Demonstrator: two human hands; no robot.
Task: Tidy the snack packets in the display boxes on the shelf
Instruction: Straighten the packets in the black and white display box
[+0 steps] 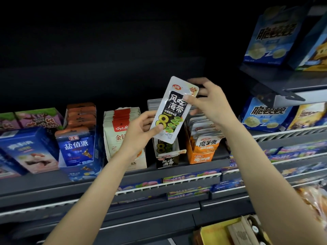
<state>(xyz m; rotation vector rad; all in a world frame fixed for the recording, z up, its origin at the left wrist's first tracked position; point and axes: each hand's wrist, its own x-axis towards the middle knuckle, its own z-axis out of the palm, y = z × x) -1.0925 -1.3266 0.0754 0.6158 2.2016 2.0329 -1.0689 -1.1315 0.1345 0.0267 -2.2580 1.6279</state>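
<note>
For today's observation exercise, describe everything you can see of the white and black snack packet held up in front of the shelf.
The snack packet is a flat, glossy pouch, white at top and bottom, with a black panel of white characters, a red logo and a large yellow-green 8. It is held upright, tilted slightly right, above the black display box. The left hand pinches its lower left edge; the right hand pinches its upper right edge.
</note>
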